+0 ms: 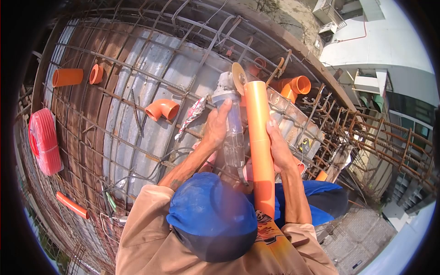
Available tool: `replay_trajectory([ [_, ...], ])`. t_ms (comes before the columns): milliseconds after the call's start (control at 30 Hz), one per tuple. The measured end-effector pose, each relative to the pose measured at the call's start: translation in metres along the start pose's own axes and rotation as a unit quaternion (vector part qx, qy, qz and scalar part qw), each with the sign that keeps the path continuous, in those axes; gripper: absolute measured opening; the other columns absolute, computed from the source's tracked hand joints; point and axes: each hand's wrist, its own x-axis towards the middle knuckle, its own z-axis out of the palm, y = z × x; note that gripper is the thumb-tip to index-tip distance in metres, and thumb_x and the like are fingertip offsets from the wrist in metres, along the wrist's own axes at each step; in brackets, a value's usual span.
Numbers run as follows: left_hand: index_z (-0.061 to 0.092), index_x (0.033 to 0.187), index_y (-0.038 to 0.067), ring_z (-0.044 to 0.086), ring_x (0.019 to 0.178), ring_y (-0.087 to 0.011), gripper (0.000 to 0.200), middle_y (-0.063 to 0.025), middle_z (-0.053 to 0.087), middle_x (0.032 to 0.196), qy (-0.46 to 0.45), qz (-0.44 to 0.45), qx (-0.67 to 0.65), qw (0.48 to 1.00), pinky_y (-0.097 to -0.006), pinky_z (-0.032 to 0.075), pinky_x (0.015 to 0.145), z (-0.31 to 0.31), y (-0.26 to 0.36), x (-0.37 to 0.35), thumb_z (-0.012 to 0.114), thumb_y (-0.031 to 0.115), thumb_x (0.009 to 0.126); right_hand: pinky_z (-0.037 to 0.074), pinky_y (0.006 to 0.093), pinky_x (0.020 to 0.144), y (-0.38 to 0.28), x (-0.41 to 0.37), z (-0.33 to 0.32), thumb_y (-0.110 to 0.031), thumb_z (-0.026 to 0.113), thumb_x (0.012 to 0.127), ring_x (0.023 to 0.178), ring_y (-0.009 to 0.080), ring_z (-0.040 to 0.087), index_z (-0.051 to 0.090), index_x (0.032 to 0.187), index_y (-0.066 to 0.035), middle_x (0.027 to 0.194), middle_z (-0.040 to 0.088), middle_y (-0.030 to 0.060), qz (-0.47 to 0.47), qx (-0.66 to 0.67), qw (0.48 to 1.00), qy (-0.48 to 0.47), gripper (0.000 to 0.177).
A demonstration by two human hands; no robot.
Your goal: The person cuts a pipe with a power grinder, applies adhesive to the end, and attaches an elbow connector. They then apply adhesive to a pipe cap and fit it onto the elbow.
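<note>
ok so closest in: orange pipe (259, 142) is just L of the R hand (278, 146), lower end back twd the body, upper end out past the fingertips. R fingers are holding it from its R side, can't tell how far they wrap underneath. L hand (217, 123) is closed round a grinder (233, 126), thumb up on the body. Grinder sits btwn the L fingers & the pipe, approx parallel to it. Disc (239, 79) is just beyond the L thumb, right by the pipe's far end; can't tell if they touch.

Bit further: crumpled wrapper (191, 117) near the L fingers, on their L, then an orange elbow (162, 109) past that. Tape measure (304, 145) is R of the R fingers, orange tee (300, 85) fwd & R of them. Rebar (176, 85) over metal sheets (126, 91) spreads out L of the L fingers. Way out that side: red hose roll (44, 142). Farthest: white bldg (380, 50), well past the R fingers.
</note>
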Motion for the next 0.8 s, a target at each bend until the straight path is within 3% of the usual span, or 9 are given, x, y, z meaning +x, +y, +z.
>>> replay_trajectory([
  [133,0.068,0.093,-0.004,0.061,0.072,-0.0160,0.067,-0.0094,0.067,0.080,0.000,-0.001,0.015,1.000,-0.0319,0.049,0.069,-0.003,-0.003,0.002,0.053,0.062,0.096,0.058,0.0258,0.067,0.001,0.001,-0.008,-0.031,0.054,0.105,0.082,0.0138,0.065,0.037,0.141,-0.008,0.109,0.060,0.0091,0.014,0.025,0.999,-0.043,0.047],
  [233,0.068,0.094,-0.004,0.062,0.073,-0.0159,0.067,-0.0089,0.067,0.081,0.015,0.001,0.036,0.999,-0.0320,0.049,0.070,-0.004,-0.008,0.005,0.053,0.062,0.096,0.058,0.0260,0.067,0.001,0.000,0.002,-0.031,0.055,0.104,0.080,0.0132,0.064,0.036,0.141,-0.008,0.110,0.059,0.0088,-0.022,-0.027,0.999,0.014,0.047],
  [433,0.068,0.095,-0.004,0.062,0.073,-0.0173,0.068,-0.0099,0.066,0.082,0.004,-0.003,0.007,1.000,-0.0328,0.050,0.071,-0.001,-0.005,0.001,0.055,0.062,0.095,0.058,0.0256,0.066,0.000,-0.003,0.006,-0.033,0.053,0.105,0.083,0.0126,0.063,0.036,0.143,-0.008,0.110,0.059,0.0074,-0.041,-0.106,0.993,0.031,0.049],
  [633,0.068,0.095,-0.003,0.062,0.072,-0.0165,0.066,-0.0086,0.066,0.080,0.006,-0.007,0.006,1.000,-0.0323,0.049,0.070,-0.003,-0.010,0.004,0.056,0.063,0.094,0.058,0.0248,0.067,0.010,0.003,-0.006,-0.036,0.045,0.107,0.084,0.0112,0.064,0.040,0.142,-0.008,0.107,0.060,0.0051,-0.012,0.004,1.000,-0.003,0.045],
  [800,0.068,0.096,-0.003,0.062,0.073,-0.0167,0.067,-0.0097,0.067,0.082,-0.009,-0.014,0.017,1.000,-0.0330,0.050,0.071,-0.005,-0.008,0.003,0.055,0.063,0.095,0.058,0.0243,0.066,-0.003,-0.007,0.005,-0.030,0.054,0.105,0.083,0.0098,0.063,0.039,0.142,-0.007,0.105,0.060,0.0041,-0.011,-0.018,1.000,0.014,0.046],
])
